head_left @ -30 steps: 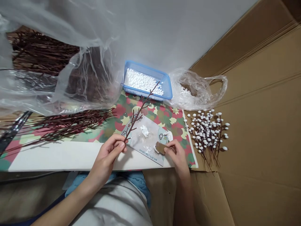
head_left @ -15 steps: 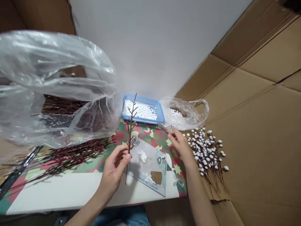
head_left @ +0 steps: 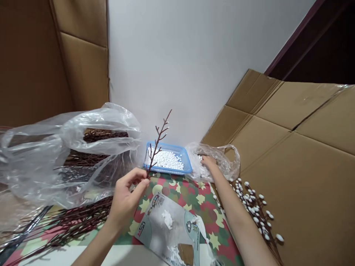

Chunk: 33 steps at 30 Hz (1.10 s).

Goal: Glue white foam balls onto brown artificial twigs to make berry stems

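Note:
My left hand (head_left: pixel 129 192) pinches a bare brown artificial twig (head_left: pixel 158 141) between thumb and fingers. The twig stands upright with a slight lean to the right, and some of its short side shoots have pale tips. My right hand (head_left: pixel 209 162) reaches into the mouth of a clear plastic bag (head_left: pixel 229 162) that holds small white balls. Its fingers are curled together among them; what is between the fingertips is hidden. Behind the twig, a blue basket (head_left: pixel 188 166) holds many white balls.
A card sheet (head_left: pixel 155 225) with white paste lies on the patterned tablecloth (head_left: pixel 191 192). Bare twigs (head_left: pixel 80 218) lie at left below a large clear bag (head_left: pixel 55 155) of more twigs. White-tipped twigs (head_left: pixel 257 210) lie at right beside cardboard (head_left: pixel 305 177).
My right hand has moved forward from above the table into the clear bag. My left hand still holds the twig, now leaning more to the right. The view has tilted upward.

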{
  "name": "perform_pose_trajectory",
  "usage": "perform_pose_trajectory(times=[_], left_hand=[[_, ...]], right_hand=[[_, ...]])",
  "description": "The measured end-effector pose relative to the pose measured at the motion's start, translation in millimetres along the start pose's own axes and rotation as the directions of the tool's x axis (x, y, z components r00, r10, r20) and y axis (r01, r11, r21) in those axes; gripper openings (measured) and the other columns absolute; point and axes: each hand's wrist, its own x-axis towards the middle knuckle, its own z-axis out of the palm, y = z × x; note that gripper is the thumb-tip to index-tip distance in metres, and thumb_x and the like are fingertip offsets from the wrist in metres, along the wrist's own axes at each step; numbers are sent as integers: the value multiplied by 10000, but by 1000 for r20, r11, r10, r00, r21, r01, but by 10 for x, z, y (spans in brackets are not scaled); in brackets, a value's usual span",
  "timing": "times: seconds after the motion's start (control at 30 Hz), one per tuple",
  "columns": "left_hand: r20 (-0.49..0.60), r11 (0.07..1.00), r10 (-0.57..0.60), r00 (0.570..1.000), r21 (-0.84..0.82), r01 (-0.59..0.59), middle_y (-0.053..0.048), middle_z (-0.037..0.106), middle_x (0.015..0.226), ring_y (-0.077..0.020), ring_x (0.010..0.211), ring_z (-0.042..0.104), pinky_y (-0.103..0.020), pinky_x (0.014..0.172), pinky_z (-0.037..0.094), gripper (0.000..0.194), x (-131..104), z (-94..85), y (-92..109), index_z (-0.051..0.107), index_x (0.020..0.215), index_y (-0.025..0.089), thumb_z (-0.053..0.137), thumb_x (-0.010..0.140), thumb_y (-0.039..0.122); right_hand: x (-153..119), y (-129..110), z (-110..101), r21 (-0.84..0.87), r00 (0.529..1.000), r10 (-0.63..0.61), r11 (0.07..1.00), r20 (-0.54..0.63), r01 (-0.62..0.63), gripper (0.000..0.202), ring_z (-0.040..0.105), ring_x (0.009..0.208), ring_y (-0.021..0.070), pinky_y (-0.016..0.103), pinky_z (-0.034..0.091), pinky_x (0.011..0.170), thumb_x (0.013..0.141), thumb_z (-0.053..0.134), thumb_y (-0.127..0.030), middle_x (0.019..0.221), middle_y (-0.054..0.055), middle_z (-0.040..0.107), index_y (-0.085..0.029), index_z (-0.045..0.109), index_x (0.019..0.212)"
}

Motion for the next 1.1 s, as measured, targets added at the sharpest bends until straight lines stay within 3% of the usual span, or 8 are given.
perform_pose_trajectory(times=[0.17,0.3,0.5,0.57,0.63,0.77,1.0,1.1], left_hand=[[60,992,47,997,-120,-39,36,481,598,-110,594,432,-229,577,349,141,277,235,226,536,645,179,582,763,238],[97,954,27,995,-300,4,42,466,595,-108,605,430,-229,601,350,134,469,465,281,519,634,184,581,748,221],[270,859,-36,962,-484,168,32,483,613,-121,634,434,-252,646,341,131,553,894,263,509,654,183,586,750,228],[310,839,-31,950,-508,194,29,484,621,-126,643,438,-256,652,340,136,538,1008,261,506,663,183,582,756,246],[335,825,-24,942,-526,208,28,475,627,-128,649,435,-259,655,337,144,522,1076,267,498,664,183,579,758,256],[360,806,-23,933,-545,230,31,455,623,-122,644,417,-256,653,328,156,500,1081,294,480,661,183,574,764,252],[386,769,-23,922,-582,263,26,458,635,-112,646,406,-240,635,338,149,505,988,374,496,659,176,578,765,241],[383,754,-26,923,-598,270,24,455,621,-109,626,405,-236,612,344,153,504,963,412,498,647,173,589,750,243]], right_hand=[[-31,0,-104,237,994,-71,967,-85,90,312,618,1011,188,404,540,869,913,569,-358,1178,79,613,-168,585,1160],[-251,-95,-364,512,954,-137,818,-268,261,235,619,873,157,347,532,795,918,519,-356,1003,52,635,-152,599,1003],[-1210,-662,-600,752,848,-180,395,-499,527,208,606,763,125,265,510,707,840,457,-396,863,0,583,-221,544,912],[-1547,-893,-586,834,831,-112,33,-544,551,141,573,679,113,247,481,643,779,571,-343,768,-20,560,-213,558,832],[-1780,-1073,-534,824,823,-54,-87,-565,560,117,550,661,107,234,456,621,760,617,-309,733,-30,550,-208,562,784],[-1909,-1192,-405,753,753,6,5,-658,657,98,573,741,127,254,449,657,846,569,-306,810,-11,582,-212,595,846],[-1925,-1037,-399,344,386,-238,200,-891,918,370,571,793,114,255,465,690,880,511,-89,883,-25,593,-330,569,1154],[-1961,-1043,-430,235,295,-342,206,-892,950,487,563,783,123,276,484,680,861,493,-32,887,-14,566,-348,514,1232]])
